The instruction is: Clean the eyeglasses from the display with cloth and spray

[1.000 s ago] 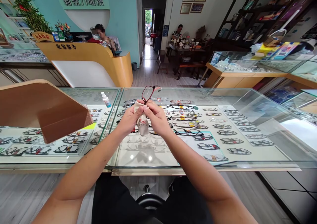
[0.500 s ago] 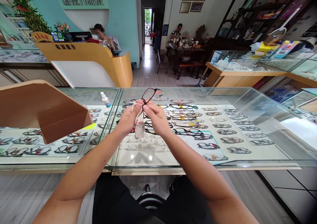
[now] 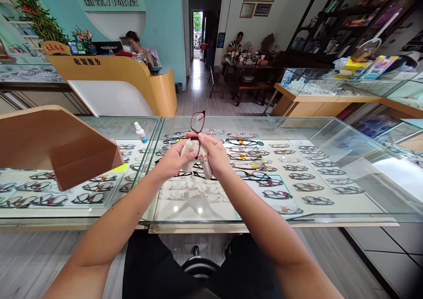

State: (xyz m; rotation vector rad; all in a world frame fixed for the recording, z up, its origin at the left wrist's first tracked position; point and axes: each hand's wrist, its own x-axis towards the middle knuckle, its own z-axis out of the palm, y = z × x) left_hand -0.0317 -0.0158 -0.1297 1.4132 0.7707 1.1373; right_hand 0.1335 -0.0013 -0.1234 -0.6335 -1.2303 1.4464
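A pair of dark red framed eyeglasses is held up above the glass counter, one lens rising clear over my hands. My left hand is closed on a pale cleaning cloth with red print, which is wrapped about the lower part of the glasses. My right hand pinches the frame near its middle, with part of the cloth hanging below its fingers. The other lens is mostly covered by the cloth and fingers. Beneath both hands, rows of eyeglasses lie inside the glass display case.
A white spray bottle stands on the counter to the left. A brown cardboard piece juts in at far left. Beyond the counter are a yellow cashier desk with a person behind it, and another person seated at a dark table.
The glasses have turned more upright, and my hands have come closer together. The cloth has spread from my left hand across to beneath my right hand.
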